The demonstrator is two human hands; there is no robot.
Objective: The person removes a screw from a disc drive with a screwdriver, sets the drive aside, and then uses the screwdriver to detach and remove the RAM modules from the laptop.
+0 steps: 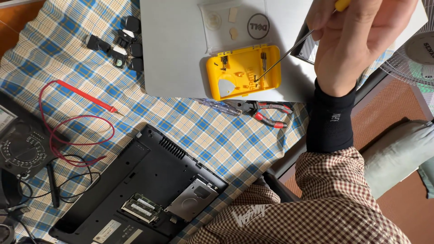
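My right hand [357,36] reaches in from the lower right in a black sleeve and a checked shirt cuff. It grips a thin screwdriver [285,54] with a yellow handle. The metal tip touches the inside of an open yellow bit case [244,72], whose clear lid [233,22] is folded back. The case lies on a closed silver laptop [176,49]. My left hand is out of sight.
A black laptop [149,180] lies bottom-up with its memory and drive bay exposed. Red-handled pliers [266,110] and a clear tester screwdriver [217,106] lie on the plaid cloth. At left are a multimeter [18,144], its red probe [86,96] and small black parts [120,43]. A fan [416,54] stands at right.
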